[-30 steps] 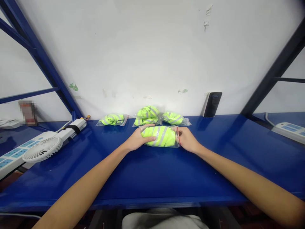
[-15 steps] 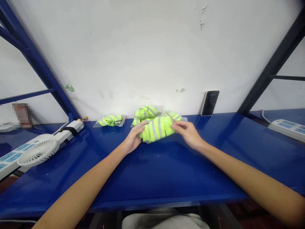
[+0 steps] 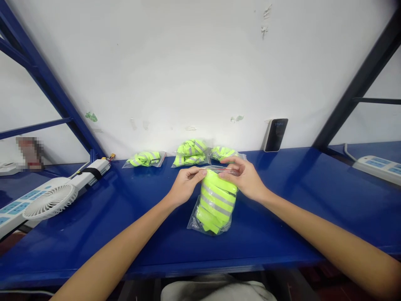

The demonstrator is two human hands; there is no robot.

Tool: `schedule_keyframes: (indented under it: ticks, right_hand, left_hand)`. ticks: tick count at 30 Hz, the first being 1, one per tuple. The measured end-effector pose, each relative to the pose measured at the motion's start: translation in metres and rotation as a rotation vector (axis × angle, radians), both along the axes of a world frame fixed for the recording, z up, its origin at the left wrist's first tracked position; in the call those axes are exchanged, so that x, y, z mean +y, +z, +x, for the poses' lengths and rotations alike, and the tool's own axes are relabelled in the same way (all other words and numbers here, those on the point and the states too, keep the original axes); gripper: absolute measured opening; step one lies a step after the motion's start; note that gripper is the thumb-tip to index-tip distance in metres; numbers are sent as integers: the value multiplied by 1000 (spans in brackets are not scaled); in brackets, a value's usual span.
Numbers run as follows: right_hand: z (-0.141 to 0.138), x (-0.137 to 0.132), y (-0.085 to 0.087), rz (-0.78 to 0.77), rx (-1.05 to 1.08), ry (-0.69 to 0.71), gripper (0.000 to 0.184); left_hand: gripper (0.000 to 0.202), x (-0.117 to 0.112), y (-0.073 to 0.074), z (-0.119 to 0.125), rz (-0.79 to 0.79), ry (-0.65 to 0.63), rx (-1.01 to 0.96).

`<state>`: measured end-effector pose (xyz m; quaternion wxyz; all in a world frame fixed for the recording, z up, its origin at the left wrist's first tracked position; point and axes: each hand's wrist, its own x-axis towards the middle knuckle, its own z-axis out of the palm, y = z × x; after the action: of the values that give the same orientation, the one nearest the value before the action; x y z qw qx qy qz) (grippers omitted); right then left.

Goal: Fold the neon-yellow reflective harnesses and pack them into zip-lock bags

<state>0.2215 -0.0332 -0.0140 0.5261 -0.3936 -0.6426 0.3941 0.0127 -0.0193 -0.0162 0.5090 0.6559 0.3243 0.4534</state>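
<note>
A clear zip bag (image 3: 216, 202) holds folded neon-yellow fabric with grey reflective stripes. Its red-lined zip edge points toward the wall, and its filled body hangs toward me. My left hand (image 3: 184, 184) pinches the left part of that edge between thumb and fingers. On the right part of the same edge, my right hand (image 3: 246, 177) has its thumb and fingers closed. Behind my hands, against the wall, lie similar filled bags: a left one (image 3: 144, 159), a stacked middle one (image 3: 191, 152) and a right one (image 3: 223, 153), partly covered by my right hand.
The blue table (image 3: 175, 246) meets a white wall. At the left are a small white fan (image 3: 50, 200) and a power strip (image 3: 19, 205). A phone-like black-screened device (image 3: 276, 135) leans on the wall. Another power strip (image 3: 380, 167) lies at the right, beyond the rack post (image 3: 347, 83).
The held bag has turned from lying sideways to hanging with its zip edge away from me. Both hands have shifted onto that edge, and the bags behind are less covered.
</note>
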Motion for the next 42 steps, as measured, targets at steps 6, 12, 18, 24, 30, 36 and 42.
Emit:
schedule_keyframes:
  ticks: [6, 12, 18, 24, 30, 36, 42]
  right_hand:
    - [-6, -5, -5, -35, -168, 70, 31]
    - [-11, -14, -9, 173, -384, 27, 25]
    - [-6, -14, -3, 274, -516, -66, 23]
    - [-7, -13, -7, 157, -447, 32, 25]
    - [-4, -11, -9, 152, -388, 7, 25]
    - [1, -5, -4, 44, -341, 138, 27]
    - [10, 0, 8, -235, -402, 443, 20]
  left_hand:
    - [33, -9, -7, 5, 59, 208, 5]
    - [36, -16, -6, 7, 136, 289, 89]
    - [32, -10, 0, 0, 129, 77, 159]
    - [29, 4, 4, -14, 111, -89, 296]
    - [34, 5, -5, -11, 9, -3, 112]
    - [33, 2, -7, -4, 115, 109, 104]
    - [32, -6, -13, 8, 43, 20, 157]
